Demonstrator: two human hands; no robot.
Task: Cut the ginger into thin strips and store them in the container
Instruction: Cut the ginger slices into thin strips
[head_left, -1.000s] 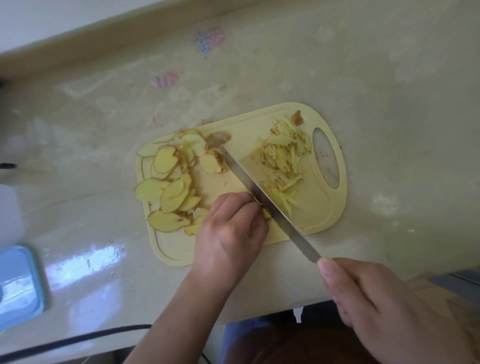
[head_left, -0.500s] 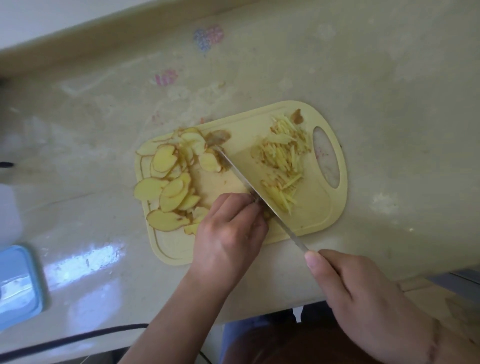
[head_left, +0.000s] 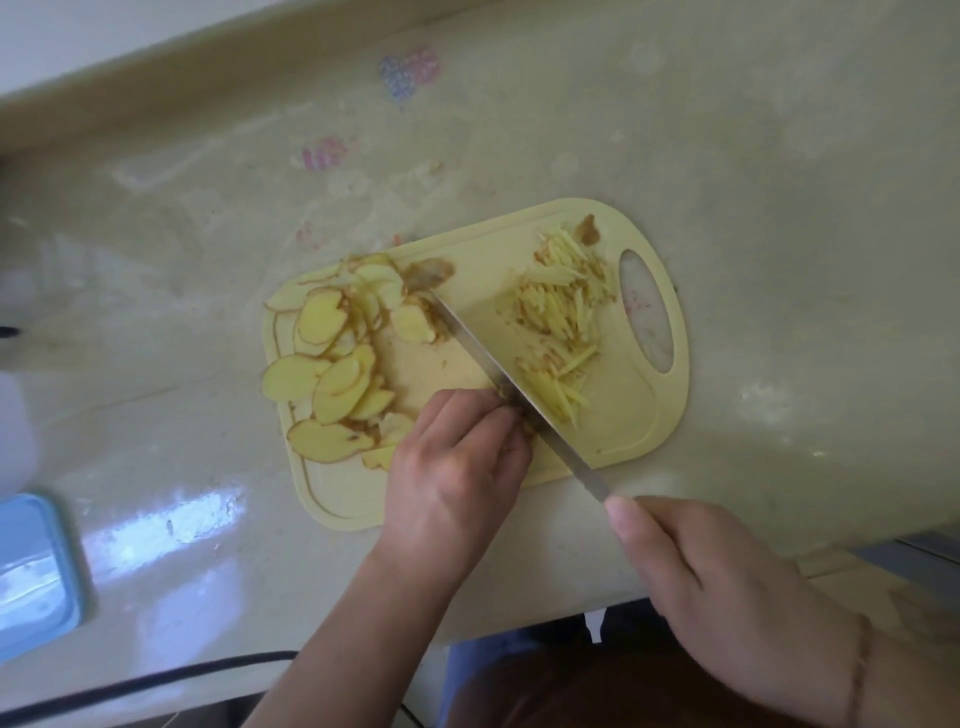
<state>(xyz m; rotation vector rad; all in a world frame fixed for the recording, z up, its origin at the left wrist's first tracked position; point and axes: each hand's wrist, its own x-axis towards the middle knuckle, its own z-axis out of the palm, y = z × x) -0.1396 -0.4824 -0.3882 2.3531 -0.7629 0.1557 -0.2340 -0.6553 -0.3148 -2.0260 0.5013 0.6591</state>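
A small stack of ginger slices is pinned on the cutting board (head_left: 639, 415) under the curled fingertips of the left hand (head_left: 457, 467); the stack itself is almost wholly hidden beneath them. The knife (head_left: 498, 376) is gripped by the right hand (head_left: 727, 597), whose fingers are wrapped round the handle with the thumb laid along it. The blade is set just beside the left fingertips, at about three o'clock of them, its edge down on the board. Its long axis is laid from five o'clock at the handle to eleven o'clock at the tip, which is reached near a brown peel scrap. The pinned ginger is thus found at the blade's nine o'clock side, and the next cut is judged to depend on that narrow gap being kept. Finished strips (head_left: 561, 332) are heaped at two o'clock of the blade, mostly pointing toward one o'clock. Uncut slices (head_left: 332, 374) are fanned out at ten o'clock of the left hand. A blue container lid (head_left: 36, 571) is seen well apart at the counter's eight o'clock edge.
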